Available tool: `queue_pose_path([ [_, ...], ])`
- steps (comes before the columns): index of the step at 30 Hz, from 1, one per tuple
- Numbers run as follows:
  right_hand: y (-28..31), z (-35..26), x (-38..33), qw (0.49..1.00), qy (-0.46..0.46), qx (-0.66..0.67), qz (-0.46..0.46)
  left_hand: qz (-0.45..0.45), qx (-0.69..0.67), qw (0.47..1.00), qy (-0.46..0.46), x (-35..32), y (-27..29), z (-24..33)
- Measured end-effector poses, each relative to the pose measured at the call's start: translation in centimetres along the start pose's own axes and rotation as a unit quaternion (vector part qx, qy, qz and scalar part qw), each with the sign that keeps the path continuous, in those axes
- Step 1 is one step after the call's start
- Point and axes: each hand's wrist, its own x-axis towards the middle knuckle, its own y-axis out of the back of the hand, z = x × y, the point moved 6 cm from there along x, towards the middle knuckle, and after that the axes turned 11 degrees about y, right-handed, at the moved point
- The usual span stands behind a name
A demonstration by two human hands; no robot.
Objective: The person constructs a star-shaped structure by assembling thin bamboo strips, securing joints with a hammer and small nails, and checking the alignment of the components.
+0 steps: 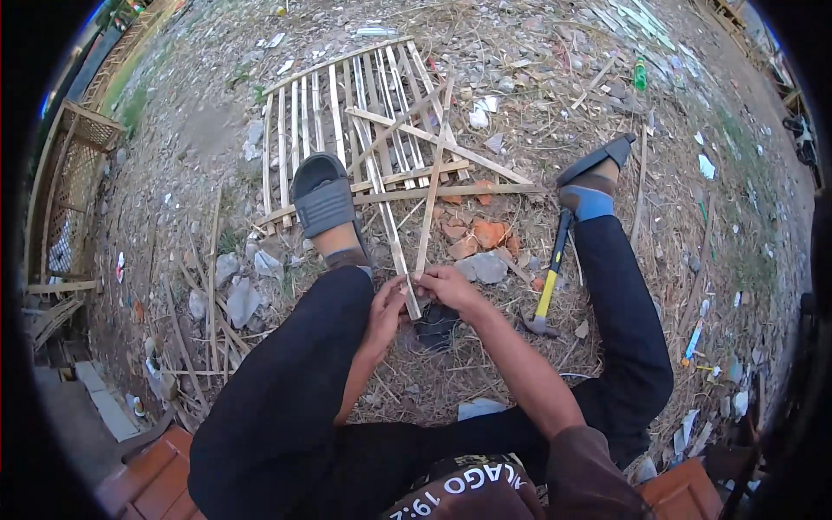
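My left hand (pixel 387 310) is closed around the near end of a long, narrow wooden slat (pixel 390 221), which slants away from me over a slatted wooden frame. Close against it, my right hand (pixel 451 288) pinches at the near end of a second slat (pixel 430 212). The two slats come together at my fingers and spread apart farther off. Whether a nail is between my fingertips is too small to tell. Just below the hands lies a dark, crumpled object (pixel 438 328). The slatted wooden frame (pixel 282 156) lies flat on the ground beyond, with loose slats across it.
A hammer (pixel 546 290) with a yellow and black handle leans by my right foot. My left sandal (pixel 325 195) rests on the frame's near edge. Broken bricks (pixel 490 234) and stones lie between my feet. A green bottle (pixel 640 74) is far right, a lattice panel (pixel 74 191) far left.
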Motion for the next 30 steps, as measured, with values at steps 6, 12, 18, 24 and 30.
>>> queue_pose_path([
  [6,0.5,0.1,0.0,0.997,0.034,-0.069,0.017,0.030,-0.018,0.999,-0.012,-0.8,-0.5,0.6],
  [12,1.6,1.5,1.5,0.991,0.045,-0.121,0.021,-0.012,-0.023,1.000,-0.016,1.2,-0.8,-0.4],
  [18,1.0,0.4,1.1,0.992,0.018,-0.123,0.008,-0.044,-0.040,0.998,-0.010,1.4,-0.7,-0.8],
  [24,1.3,0.8,1.5,0.982,0.029,-0.188,-0.019,-0.051,-0.039,0.998,-0.005,1.6,-1.0,-0.6],
  [30,1.1,1.1,1.8,0.984,0.059,-0.166,-0.025,-0.009,-0.050,0.998,0.028,2.3,0.0,-1.5],
])
